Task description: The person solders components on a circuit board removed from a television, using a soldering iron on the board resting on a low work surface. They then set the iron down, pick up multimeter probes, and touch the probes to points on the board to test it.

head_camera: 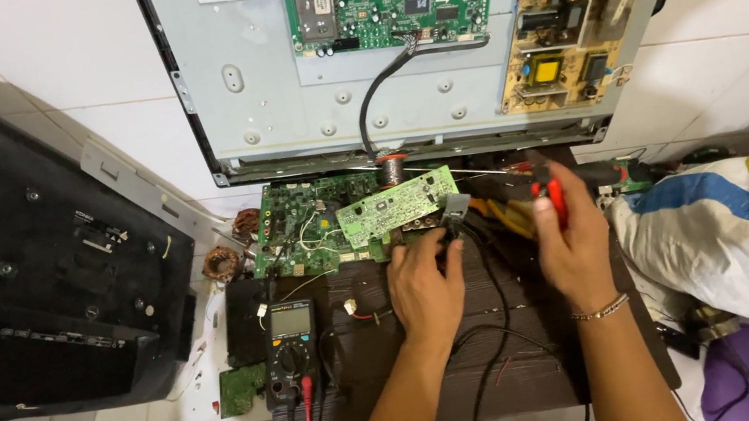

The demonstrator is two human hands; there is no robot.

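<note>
Beside the green circuit board, left hand grasps a small grey component, right hand grasps red-handled pliers; board work unfinished, multimeter idle

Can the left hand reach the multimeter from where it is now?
Probably yes. The multimeter lies on the dark board just beside the left hand, with only thin wires between them.

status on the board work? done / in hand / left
Done: the screen's back cover is off, chassis boards exposed, two loose green boards on the bench. In hand: left hand pinches a small part at the board edge, right hand holds red-handled pliers. Left: multimeter lies untouched.
</note>
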